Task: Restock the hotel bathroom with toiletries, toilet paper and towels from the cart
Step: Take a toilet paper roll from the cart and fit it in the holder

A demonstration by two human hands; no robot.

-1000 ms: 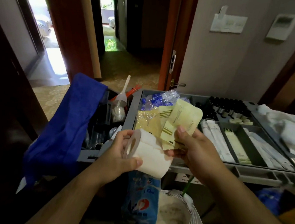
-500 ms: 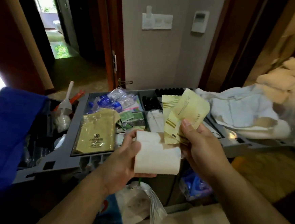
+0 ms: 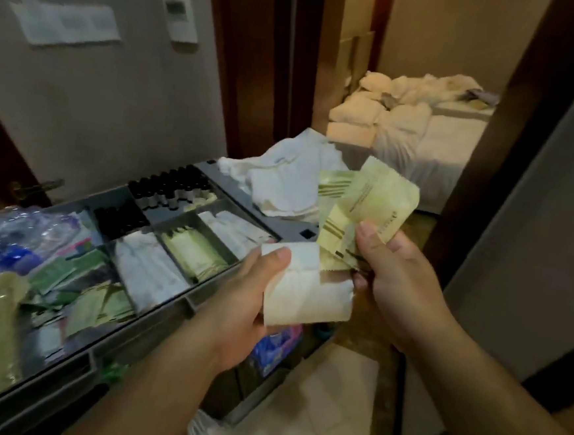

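A single wide-angle camera sits on the person's head, looking forward and down from close above both hands. It faces across the right end of the cart tray (image 3: 203, 300) toward an open doorway with a bed (image 3: 432, 139) beyond, well apart.

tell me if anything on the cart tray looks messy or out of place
Yes. A crumpled white cloth is dumped over the tray's far corner, and the green sachets at the near left lie jumbled across one another, unlike the neatly filed packets beside them.
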